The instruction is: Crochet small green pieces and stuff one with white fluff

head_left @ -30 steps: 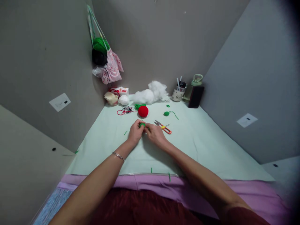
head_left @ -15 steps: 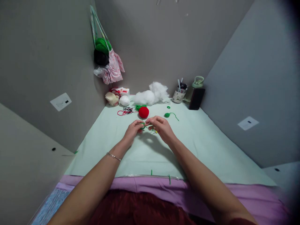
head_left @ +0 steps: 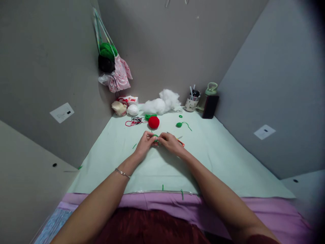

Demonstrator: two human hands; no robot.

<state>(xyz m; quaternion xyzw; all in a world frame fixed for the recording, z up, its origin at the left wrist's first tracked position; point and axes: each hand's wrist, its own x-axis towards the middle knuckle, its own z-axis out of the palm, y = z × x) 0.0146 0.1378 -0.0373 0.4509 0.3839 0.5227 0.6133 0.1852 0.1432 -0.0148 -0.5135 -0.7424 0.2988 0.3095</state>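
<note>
My left hand (head_left: 145, 144) and my right hand (head_left: 170, 143) meet over the pale green mat (head_left: 215, 159). Both pinch a small green crocheted piece (head_left: 155, 137) between their fingertips. A red crocheted ball (head_left: 153, 122) lies just beyond them. Small scissors (head_left: 180, 141) with orange handles lie partly hidden behind my right hand. A silver bangle (head_left: 122, 173) circles my left wrist.
A green yarn piece with a tail (head_left: 180, 124), red and black thread scraps (head_left: 133, 121), white stuffing (head_left: 162, 102), a cup of pens (head_left: 190, 101), a bottle (head_left: 210, 91) with a dark box (head_left: 209, 106) sit at the back. A pink bag (head_left: 115, 73) hangs in the left corner.
My right hand rose and pulled away to the right half a second ago, then came back down against my left hand on the green piece.
</note>
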